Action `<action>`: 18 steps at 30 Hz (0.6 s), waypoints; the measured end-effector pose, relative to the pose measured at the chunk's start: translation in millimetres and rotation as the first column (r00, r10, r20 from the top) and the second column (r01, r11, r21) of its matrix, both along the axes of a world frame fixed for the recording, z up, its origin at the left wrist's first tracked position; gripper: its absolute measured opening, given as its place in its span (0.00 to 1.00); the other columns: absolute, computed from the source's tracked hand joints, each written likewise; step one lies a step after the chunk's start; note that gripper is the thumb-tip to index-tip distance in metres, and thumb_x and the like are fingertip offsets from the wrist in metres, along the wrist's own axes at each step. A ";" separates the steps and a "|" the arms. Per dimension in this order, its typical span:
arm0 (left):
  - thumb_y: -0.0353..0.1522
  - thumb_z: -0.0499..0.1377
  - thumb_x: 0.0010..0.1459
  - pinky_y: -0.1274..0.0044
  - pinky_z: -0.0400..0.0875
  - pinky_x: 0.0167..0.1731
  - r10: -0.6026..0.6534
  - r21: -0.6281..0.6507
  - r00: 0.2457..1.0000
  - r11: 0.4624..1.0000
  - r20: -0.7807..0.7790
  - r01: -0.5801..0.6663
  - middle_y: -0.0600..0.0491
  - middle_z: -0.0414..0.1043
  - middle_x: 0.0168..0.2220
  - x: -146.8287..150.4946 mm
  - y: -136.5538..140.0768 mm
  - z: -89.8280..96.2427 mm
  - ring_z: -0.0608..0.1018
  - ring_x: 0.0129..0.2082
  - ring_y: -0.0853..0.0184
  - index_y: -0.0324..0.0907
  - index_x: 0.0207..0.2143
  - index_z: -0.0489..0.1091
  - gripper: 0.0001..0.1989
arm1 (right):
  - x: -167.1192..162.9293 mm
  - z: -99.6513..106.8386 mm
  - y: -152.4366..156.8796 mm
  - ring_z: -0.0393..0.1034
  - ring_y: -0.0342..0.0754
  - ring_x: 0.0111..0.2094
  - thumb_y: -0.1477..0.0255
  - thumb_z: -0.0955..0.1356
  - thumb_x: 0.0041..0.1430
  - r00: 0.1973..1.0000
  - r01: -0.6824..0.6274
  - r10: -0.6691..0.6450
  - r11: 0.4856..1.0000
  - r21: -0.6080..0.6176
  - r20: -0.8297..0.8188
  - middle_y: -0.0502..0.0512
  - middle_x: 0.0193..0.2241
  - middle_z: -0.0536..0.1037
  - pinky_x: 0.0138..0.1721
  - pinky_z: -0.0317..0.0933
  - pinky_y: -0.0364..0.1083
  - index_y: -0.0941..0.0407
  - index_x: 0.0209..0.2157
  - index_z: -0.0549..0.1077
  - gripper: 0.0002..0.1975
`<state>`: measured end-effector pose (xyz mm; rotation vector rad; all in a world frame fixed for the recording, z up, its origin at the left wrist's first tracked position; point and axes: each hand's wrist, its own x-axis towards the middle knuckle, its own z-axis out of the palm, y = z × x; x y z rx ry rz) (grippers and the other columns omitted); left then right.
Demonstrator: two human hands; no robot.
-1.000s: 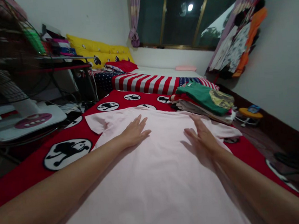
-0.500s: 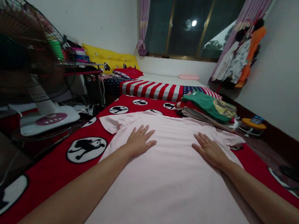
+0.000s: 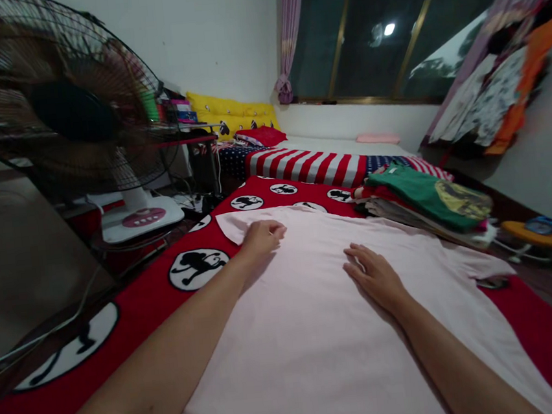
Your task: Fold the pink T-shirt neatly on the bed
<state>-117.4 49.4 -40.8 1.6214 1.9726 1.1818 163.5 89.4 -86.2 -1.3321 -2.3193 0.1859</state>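
Note:
A pale pink T-shirt (image 3: 308,334) lies spread out on a red cover (image 3: 148,349) printed with black monkey figures in white ovals. My left hand (image 3: 263,237) is over the shirt near its left sleeve, the fingers loosely bent and nothing visible in them. On the shirt's upper middle, my right hand (image 3: 374,275) has its fingers apart and slightly curved, palm down. Whether its fingertips touch the fabric I cannot tell. Light creases run across the shirt below the hands.
A pile of folded clothes (image 3: 424,196), green on top, sits beyond the shirt's right shoulder. At left stands a large fan (image 3: 72,116). Behind is a bed with a striped cover (image 3: 306,165). A small orange-topped stool (image 3: 535,234) and hanging clothes (image 3: 499,94) are at right.
Flat on the shirt before, my left hand has risen and its fingers have bent. My right hand has shifted inward, its fingers a little more curved. The view has turned left.

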 end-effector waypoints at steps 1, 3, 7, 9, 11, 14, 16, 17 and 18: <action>0.38 0.53 0.58 0.73 0.73 0.33 0.082 0.001 0.996 0.997 -0.020 -0.082 0.48 0.78 0.34 -12.9 -0.9 6.9 0.79 0.34 0.61 0.42 0.35 0.76 0.13 | 3.2 -1.4 2.4 0.56 0.54 0.61 0.62 0.62 0.60 0.999 -0.010 0.010 1.000 -0.002 -0.035 0.59 0.59 0.66 0.59 0.50 0.60 0.52 0.51 0.71 0.20; 0.40 0.56 0.56 0.70 0.72 0.34 0.249 -0.007 0.962 0.968 -0.112 -0.252 0.44 0.77 0.36 -40.8 -4.5 18.3 0.78 0.38 0.55 0.41 0.34 0.75 0.13 | 7.1 -2.2 5.9 0.57 0.54 0.61 0.62 0.63 0.59 0.996 -0.012 0.012 1.000 -0.004 -0.083 0.58 0.58 0.67 0.59 0.50 0.60 0.52 0.49 0.72 0.19; 0.52 0.64 0.40 0.68 0.69 0.38 0.397 -0.186 0.806 0.837 -0.439 -0.514 0.39 0.77 0.37 -83.2 -13.1 21.3 0.75 0.44 0.46 0.41 0.26 0.74 0.23 | 6.4 0.0 6.3 0.58 0.54 0.61 0.63 0.64 0.58 0.994 -0.013 0.011 1.000 -0.015 -0.111 0.59 0.57 0.68 0.59 0.51 0.58 0.53 0.49 0.73 0.19; 0.53 0.66 0.35 0.68 0.69 0.39 0.360 -0.248 0.838 0.840 -0.410 -0.483 0.40 0.77 0.35 -90.7 -14.5 14.8 0.75 0.44 0.46 0.42 0.23 0.73 0.24 | 5.2 1.2 5.0 0.58 0.54 0.60 0.63 0.64 0.58 0.994 -0.019 0.017 1.000 -0.019 -0.108 0.60 0.57 0.68 0.59 0.51 0.58 0.54 0.49 0.73 0.19; 0.48 0.68 0.35 0.70 0.69 0.39 0.348 -0.227 0.895 0.881 -0.280 -0.414 0.43 0.77 0.35 -90.6 -13.6 7.8 0.75 0.45 0.47 0.43 0.21 0.72 0.19 | 4.8 2.2 4.0 0.58 0.54 0.61 0.64 0.64 0.58 0.995 -0.018 0.016 1.000 -0.018 -0.099 0.60 0.57 0.68 0.59 0.51 0.57 0.55 0.50 0.73 0.19; 0.40 0.69 0.38 0.72 0.70 0.38 0.367 -0.164 0.922 0.909 -0.122 -0.384 0.47 0.77 0.33 -85.1 -10.4 2.2 0.76 0.44 0.51 0.43 0.20 0.71 0.12 | 4.9 3.1 3.2 0.58 0.54 0.61 0.64 0.64 0.59 0.996 -0.011 0.009 1.000 -0.017 -0.087 0.59 0.58 0.67 0.59 0.51 0.58 0.54 0.49 0.73 0.19; 0.36 0.66 0.43 0.73 0.72 0.34 0.403 -0.156 0.915 0.903 -0.018 -0.400 0.48 0.77 0.29 -83.4 -9.0 3.4 0.78 0.38 0.55 0.42 0.21 0.70 0.09 | 4.9 3.7 3.0 0.58 0.54 0.60 0.64 0.64 0.59 0.997 -0.012 0.010 1.000 -0.017 -0.082 0.59 0.58 0.67 0.59 0.51 0.58 0.54 0.49 0.73 0.18; 0.35 0.65 0.46 0.74 0.73 0.31 0.425 -0.154 0.904 0.897 0.051 -0.414 0.48 0.76 0.26 -83.9 -8.9 5.5 0.79 0.34 0.58 0.41 0.22 0.70 0.08 | 4.8 4.0 2.9 0.58 0.54 0.60 0.64 0.64 0.59 0.997 -0.013 0.011 1.000 -0.017 -0.081 0.59 0.58 0.68 0.59 0.50 0.58 0.54 0.49 0.73 0.18; 0.33 0.63 0.47 0.75 0.73 0.28 0.453 -0.150 0.883 0.888 0.127 -0.434 0.49 0.75 0.24 -85.4 -9.2 8.7 0.79 0.30 0.61 0.40 0.24 0.70 0.06 | 4.6 4.3 2.8 0.58 0.54 0.60 0.65 0.64 0.59 0.996 -0.012 0.011 1.000 -0.017 -0.083 0.59 0.58 0.68 0.59 0.50 0.57 0.54 0.49 0.73 0.18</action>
